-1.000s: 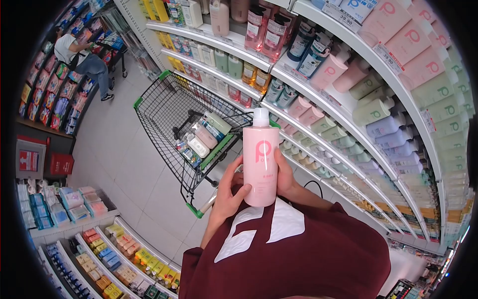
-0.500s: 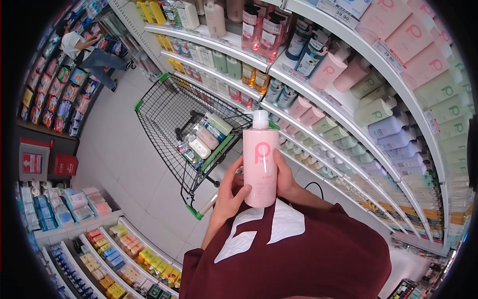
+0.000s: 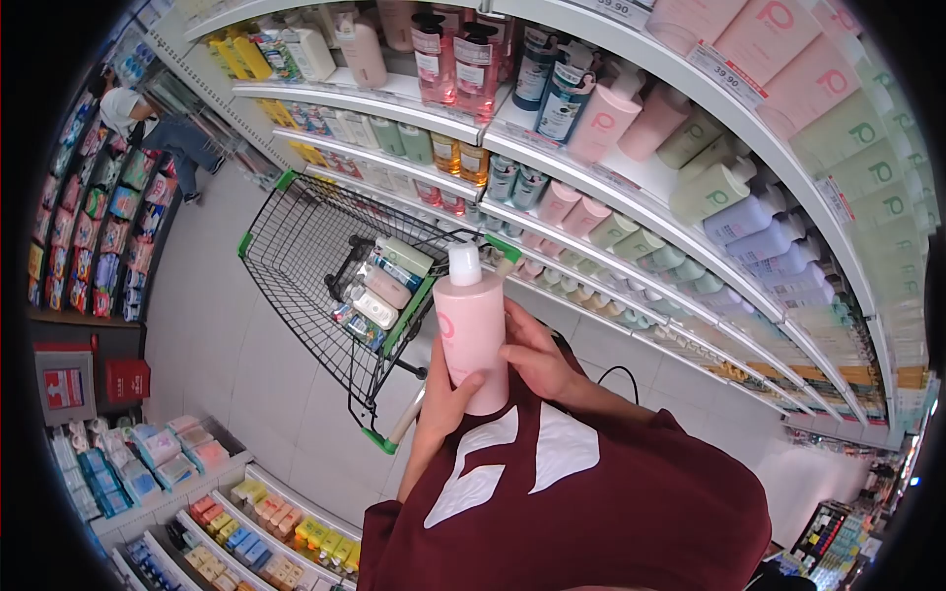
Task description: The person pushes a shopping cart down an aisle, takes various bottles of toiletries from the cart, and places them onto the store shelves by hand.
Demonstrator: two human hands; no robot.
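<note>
Upright in front of my chest is a pink pump bottle (image 3: 471, 320) with a white top and a pink "P" mark, turned partly to the left. My left hand (image 3: 445, 402) wraps its lower left side, thumb across the front. On the opposite side my right hand (image 3: 537, 360) grips it, with the thumb on the label side and the other fingers partly hidden behind. Just beyond my hands stands a shopping cart (image 3: 296, 279). Several bottles and packs lie inside, among them a white bottle (image 3: 374, 308) and a pale pink bottle (image 3: 387, 287).
Long shelves (image 3: 631, 167) of pump bottles curve along the right. Low shelves (image 3: 232, 492) with small boxes stand at the lower left, near a red box (image 3: 128, 379). A person (image 3: 158, 128) stands by the far left shelves. Grey tile floor (image 3: 207, 286) lies left of the cart.
The bottle has turned so its "P" mark faces left, and it sits slightly lower and further left in view. My right thumb has shifted onto its front. The camera view has swung slightly.
</note>
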